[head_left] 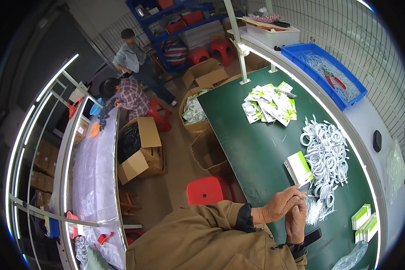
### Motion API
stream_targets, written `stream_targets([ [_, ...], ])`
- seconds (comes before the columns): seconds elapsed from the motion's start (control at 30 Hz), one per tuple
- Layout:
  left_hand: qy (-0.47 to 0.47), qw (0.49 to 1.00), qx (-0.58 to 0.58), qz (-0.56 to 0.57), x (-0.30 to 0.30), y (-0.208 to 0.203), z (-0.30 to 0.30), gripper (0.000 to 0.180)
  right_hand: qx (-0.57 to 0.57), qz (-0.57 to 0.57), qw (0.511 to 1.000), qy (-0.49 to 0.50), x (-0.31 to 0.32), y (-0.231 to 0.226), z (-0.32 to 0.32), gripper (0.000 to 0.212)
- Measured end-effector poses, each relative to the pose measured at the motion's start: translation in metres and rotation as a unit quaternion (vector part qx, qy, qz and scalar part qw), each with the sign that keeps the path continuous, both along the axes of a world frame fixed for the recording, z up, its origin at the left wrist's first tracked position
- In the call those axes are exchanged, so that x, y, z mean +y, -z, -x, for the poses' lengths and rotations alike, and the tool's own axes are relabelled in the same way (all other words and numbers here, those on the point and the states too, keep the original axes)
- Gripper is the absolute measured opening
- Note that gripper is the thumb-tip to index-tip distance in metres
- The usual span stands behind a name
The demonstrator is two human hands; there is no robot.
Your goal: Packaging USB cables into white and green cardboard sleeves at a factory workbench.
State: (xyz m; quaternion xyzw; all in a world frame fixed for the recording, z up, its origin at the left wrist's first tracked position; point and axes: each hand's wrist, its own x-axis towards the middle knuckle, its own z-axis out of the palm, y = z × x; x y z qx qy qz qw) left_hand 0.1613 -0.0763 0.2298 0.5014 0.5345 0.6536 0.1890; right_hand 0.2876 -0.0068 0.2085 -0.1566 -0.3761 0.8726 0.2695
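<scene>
My left hand (278, 205) and my right hand (295, 222) meet over the near part of the green table (229, 121). Both are closed, fingertips pinched together, and whatever is between them is too small to make out. Just beyond the fingers stands a stack of white-and-green cards (298, 167). To its right lies a heap of coiled white cables (326, 155). A bundle of thin white ties (317, 212) is spread beside my right hand. Farther off, cards with coiled cables on them (270, 105) form a loose pile.
A dark phone (312, 236) lies near my right wrist, and more card stacks (365, 223) sit at the right edge. A blue tray (324, 74) holds ties and red-handled pliers (335, 82). A red stool (205, 191) and open cartons (141, 146) stand left; two people are beyond.
</scene>
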Motion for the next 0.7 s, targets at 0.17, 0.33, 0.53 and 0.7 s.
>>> stream_targets([
  [0.17,-0.029,0.990,0.134,0.032,0.006,0.006,0.001,0.030,-0.007,0.025,1.000,0.002,0.007,-0.002,-0.004,0.026],
  [0.33,0.076,0.985,0.056,0.147,0.006,0.001,0.000,0.049,0.005,0.067,0.998,-0.008,0.019,0.015,-0.020,0.026],
  [0.53,0.139,0.976,0.136,0.096,0.008,0.004,0.009,0.064,0.002,0.084,0.996,0.004,0.026,0.049,-0.035,0.034],
  [0.7,0.158,0.969,0.129,0.138,0.009,0.007,0.010,0.068,-0.013,0.148,0.989,-0.010,0.012,0.012,-0.029,0.032],
])
